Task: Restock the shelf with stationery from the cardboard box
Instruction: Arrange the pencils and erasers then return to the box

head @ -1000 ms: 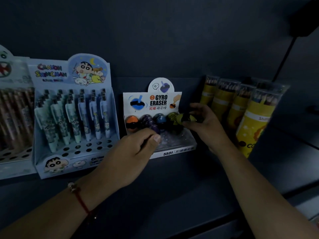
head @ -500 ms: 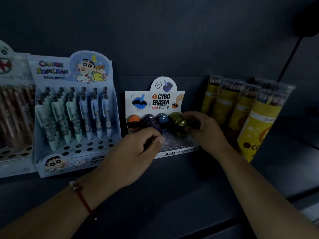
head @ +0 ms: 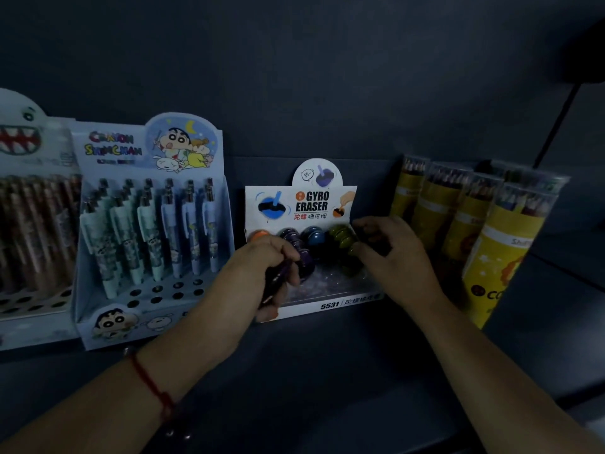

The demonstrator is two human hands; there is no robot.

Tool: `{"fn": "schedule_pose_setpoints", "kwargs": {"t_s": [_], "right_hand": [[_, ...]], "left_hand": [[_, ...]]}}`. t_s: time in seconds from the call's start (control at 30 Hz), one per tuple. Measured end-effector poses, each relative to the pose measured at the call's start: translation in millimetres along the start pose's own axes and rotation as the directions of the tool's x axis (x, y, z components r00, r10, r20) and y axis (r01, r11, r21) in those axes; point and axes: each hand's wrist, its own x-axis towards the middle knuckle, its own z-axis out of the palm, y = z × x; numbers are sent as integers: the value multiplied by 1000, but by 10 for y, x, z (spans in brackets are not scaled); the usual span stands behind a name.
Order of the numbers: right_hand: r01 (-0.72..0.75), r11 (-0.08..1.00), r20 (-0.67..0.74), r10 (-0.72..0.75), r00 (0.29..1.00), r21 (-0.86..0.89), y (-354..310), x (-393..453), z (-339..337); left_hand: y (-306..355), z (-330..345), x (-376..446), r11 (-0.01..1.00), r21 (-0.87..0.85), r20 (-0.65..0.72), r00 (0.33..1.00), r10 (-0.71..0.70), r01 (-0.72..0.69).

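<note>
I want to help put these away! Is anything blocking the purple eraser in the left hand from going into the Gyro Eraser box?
Nothing visible blocks it. The left hand holds the purple eraser right at the front of the Gyro Eraser box, by the purple row. The right hand is over at the green erasers, off to the side.

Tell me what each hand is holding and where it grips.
Left hand grips dark purple gyro erasers in its curled fingers. Right hand pinches an olive gyro eraser at its edge, over the display tray.
</note>
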Motion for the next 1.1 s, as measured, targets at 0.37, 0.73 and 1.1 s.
{"fn": "schedule_pose_setpoints", "kwargs": {"t_s": [0.37,0.73,1.1], "right_hand": [[-267,807,473,-16,881,526,-502,-202,53],[-312,775,314,154,937,550,-438,-126,24],[-89,910,167,22,986,405,-271,-122,154]], "left_hand": [[-64,4,-92,837,419,84,933,350,-352],[-61,-146,-151,205,880,285,823,492,-427],[-236,-175,-288,-199,904,421,868,263,-378]]}}
